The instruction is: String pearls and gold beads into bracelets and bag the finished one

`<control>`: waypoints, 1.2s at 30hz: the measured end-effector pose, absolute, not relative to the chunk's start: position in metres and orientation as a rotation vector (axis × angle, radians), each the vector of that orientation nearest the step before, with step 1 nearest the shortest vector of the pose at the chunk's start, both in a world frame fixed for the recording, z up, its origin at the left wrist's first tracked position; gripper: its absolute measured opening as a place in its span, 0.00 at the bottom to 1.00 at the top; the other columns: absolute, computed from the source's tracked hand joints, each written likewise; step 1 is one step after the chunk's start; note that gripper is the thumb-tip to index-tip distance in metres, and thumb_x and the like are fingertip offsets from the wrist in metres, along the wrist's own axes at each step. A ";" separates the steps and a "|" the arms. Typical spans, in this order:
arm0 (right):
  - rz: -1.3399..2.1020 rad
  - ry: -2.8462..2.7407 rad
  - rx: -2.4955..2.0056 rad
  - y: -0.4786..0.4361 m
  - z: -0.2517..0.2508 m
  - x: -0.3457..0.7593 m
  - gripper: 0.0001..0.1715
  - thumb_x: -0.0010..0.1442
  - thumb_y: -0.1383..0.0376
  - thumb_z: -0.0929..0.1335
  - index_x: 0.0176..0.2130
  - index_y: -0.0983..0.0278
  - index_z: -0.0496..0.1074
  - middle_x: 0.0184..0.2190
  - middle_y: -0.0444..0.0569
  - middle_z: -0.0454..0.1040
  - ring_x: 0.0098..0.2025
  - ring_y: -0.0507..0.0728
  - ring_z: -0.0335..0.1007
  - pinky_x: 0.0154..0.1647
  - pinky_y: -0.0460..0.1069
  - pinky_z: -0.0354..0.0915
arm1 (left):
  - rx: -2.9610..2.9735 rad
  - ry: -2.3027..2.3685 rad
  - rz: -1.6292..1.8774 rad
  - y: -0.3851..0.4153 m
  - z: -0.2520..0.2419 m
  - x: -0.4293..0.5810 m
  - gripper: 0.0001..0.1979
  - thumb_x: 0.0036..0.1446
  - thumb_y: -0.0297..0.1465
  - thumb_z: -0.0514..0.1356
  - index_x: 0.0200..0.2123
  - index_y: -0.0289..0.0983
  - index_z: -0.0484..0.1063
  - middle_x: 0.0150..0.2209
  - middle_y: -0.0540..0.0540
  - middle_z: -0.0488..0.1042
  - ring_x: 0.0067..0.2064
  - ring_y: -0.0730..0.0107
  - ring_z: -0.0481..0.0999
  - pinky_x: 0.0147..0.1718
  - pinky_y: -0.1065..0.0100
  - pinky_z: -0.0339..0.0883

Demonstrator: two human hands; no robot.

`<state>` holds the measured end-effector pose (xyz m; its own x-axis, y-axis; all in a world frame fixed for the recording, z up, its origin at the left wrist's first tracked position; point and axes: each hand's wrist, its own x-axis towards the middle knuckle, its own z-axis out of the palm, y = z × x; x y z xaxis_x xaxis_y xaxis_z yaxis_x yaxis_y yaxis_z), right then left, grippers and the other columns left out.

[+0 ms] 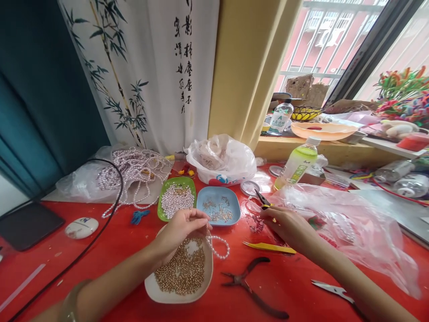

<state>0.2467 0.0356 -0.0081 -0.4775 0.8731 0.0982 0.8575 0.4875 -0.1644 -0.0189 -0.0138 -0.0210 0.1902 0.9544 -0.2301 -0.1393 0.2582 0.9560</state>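
My left hand (182, 227) hovers over a white dish of small gold beads (182, 273), fingers pinched on a short strand of white pearls (219, 248) that loops down to the right of the dish. My right hand (288, 226) is closed on small pliers with yellow handles (263, 200), their dark jaws pointing up and left. A blue dish of metal findings (219, 205) and a green dish of white pearls (176, 197) lie just beyond my hands.
On the red table (110, 250) lie black pliers (250, 288), yellow tweezers (270, 247), small snips (331, 290), a black cable (97, 237), a heap of pearl strands (134, 172), plastic bags (338, 223) and a green bottle (298, 163). A cluttered windowsill runs behind.
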 end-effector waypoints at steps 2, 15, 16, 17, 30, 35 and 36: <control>0.150 -2.572 -1.494 0.041 -0.011 0.250 0.12 0.57 0.70 0.59 0.31 0.62 0.71 0.31 0.48 0.75 0.31 0.55 0.71 0.29 0.47 0.60 | 0.978 1.078 0.967 -0.015 -0.019 -0.017 0.09 0.48 0.33 0.60 0.31 0.33 0.68 0.28 0.45 0.75 0.31 0.71 0.73 0.35 0.69 0.64; 0.086 -2.543 -1.411 0.050 -0.009 0.223 0.11 0.58 0.67 0.60 0.34 0.62 0.70 0.31 0.47 0.75 0.29 0.53 0.70 0.27 0.45 0.59 | 1.090 0.984 0.764 -0.027 -0.016 0.001 0.04 0.47 0.27 0.57 0.28 0.33 0.67 0.27 0.47 0.72 0.26 0.73 0.71 0.29 0.69 0.63; 0.073 -2.562 -1.380 0.052 -0.009 0.216 0.11 0.59 0.68 0.60 0.35 0.62 0.70 0.32 0.46 0.75 0.30 0.52 0.70 0.28 0.44 0.59 | 1.112 0.982 0.746 -0.026 -0.018 0.002 0.04 0.46 0.27 0.57 0.28 0.33 0.67 0.26 0.47 0.72 0.26 0.73 0.71 0.29 0.69 0.63; 0.057 -2.584 -1.349 0.055 -0.010 0.209 0.10 0.59 0.68 0.60 0.35 0.63 0.70 0.32 0.46 0.74 0.31 0.52 0.70 0.29 0.44 0.59 | 1.132 0.984 0.730 -0.025 -0.020 0.003 0.04 0.46 0.27 0.57 0.28 0.33 0.67 0.26 0.48 0.72 0.27 0.72 0.71 0.29 0.69 0.63; -0.278 -2.990 -1.060 0.085 -0.013 0.143 0.13 0.48 0.81 0.63 0.26 0.70 0.74 0.27 0.56 0.75 0.28 0.57 0.71 0.23 0.46 0.59 | 1.326 1.054 0.643 -0.020 -0.019 0.007 0.05 0.45 0.30 0.58 0.27 0.34 0.71 0.24 0.48 0.72 0.28 0.70 0.70 0.29 0.70 0.61; -0.289 -3.057 -1.005 0.088 -0.013 0.134 0.16 0.49 0.82 0.62 0.25 0.67 0.74 0.26 0.55 0.76 0.28 0.58 0.71 0.24 0.47 0.58 | 1.432 1.052 0.615 -0.019 -0.019 0.002 0.07 0.46 0.30 0.57 0.29 0.34 0.73 0.27 0.46 0.74 0.31 0.68 0.71 0.30 0.70 0.61; -0.280 -3.057 -1.005 0.091 -0.014 0.133 0.16 0.48 0.81 0.62 0.24 0.67 0.74 0.25 0.55 0.76 0.27 0.57 0.70 0.23 0.47 0.57 | 1.458 1.053 0.606 -0.019 -0.017 0.000 0.07 0.46 0.30 0.57 0.29 0.35 0.74 0.28 0.46 0.75 0.31 0.68 0.72 0.31 0.70 0.62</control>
<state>0.1331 0.0912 -0.0140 -0.8030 0.5952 -0.0299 0.5799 0.7919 0.1911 0.0002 -0.0188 -0.0173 0.4581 0.8658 -0.2013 0.2607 0.0856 0.9616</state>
